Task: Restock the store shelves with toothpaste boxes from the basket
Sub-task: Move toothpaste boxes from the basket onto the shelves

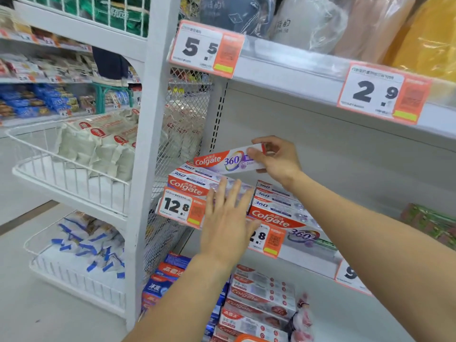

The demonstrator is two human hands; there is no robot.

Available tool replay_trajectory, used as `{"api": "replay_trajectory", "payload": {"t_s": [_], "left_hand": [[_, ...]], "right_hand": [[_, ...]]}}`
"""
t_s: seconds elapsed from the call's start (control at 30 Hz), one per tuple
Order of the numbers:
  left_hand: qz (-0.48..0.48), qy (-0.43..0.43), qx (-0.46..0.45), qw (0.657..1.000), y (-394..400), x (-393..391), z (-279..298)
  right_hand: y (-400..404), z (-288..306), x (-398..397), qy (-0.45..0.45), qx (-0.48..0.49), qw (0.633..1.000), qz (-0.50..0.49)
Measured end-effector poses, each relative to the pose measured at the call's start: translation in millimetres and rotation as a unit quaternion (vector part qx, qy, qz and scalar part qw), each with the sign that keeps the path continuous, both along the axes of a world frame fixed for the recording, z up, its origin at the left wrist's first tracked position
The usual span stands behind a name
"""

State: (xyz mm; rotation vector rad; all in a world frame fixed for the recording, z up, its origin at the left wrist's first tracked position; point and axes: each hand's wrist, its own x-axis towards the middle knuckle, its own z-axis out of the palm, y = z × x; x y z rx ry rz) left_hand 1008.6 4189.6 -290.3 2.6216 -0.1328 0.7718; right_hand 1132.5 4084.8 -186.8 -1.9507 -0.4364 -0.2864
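Note:
My right hand (276, 159) grips the right end of a white and red Colgate 360 toothpaste box (222, 161), held level just above the left stack of boxes (190, 183) on the middle shelf (308, 257). My left hand (227, 218) is flat with straight fingers, laid against the front of that left stack. A second stack of Colgate boxes (276, 208) lies to the right of it. The basket is not in view.
Price tags 12.8 (181, 208), 5.5 (204, 51) and 2.9 (382, 95) hang on the shelf edges. More toothpaste boxes (256, 299) fill the shelf below. Green packs (429, 223) sit at the far right. White wire baskets (69, 178) with bagged goods stand left of the upright.

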Motion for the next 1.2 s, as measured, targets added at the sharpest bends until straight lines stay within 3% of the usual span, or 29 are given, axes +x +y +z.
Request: {"api": "replay_trajectory", "payload": {"t_s": [0.3, 0.47, 0.77, 0.93, 1.2], "left_hand": [[0.02, -0.015, 0.025, 0.999, 1.7, 9.1, -15.9], [0.036, -0.019, 0.03, 0.999, -0.7, 9.5, -17.1], [0.025, -0.026, 0.032, 0.999, 1.5, 8.1, -18.8], [0.022, -0.026, 0.024, 0.999, 1.2, 8.4, -18.0], [0.018, -0.017, 0.017, 1.0, -0.6, 8.1, -17.1]], "right_hand": [[-4.0, -11.1, 20.1, 0.026, -0.163, 0.985, 0.047], [-7.2, -10.8, 22.8, 0.062, -0.319, 0.94, 0.1], [-14.4, -10.9, 17.2, 0.057, -0.416, 0.897, 0.135], [-20.7, -4.8, 20.9, 0.073, -0.435, 0.888, 0.127], [-22.2, -9.9, 17.7, 0.085, -0.361, 0.915, 0.157]]}}
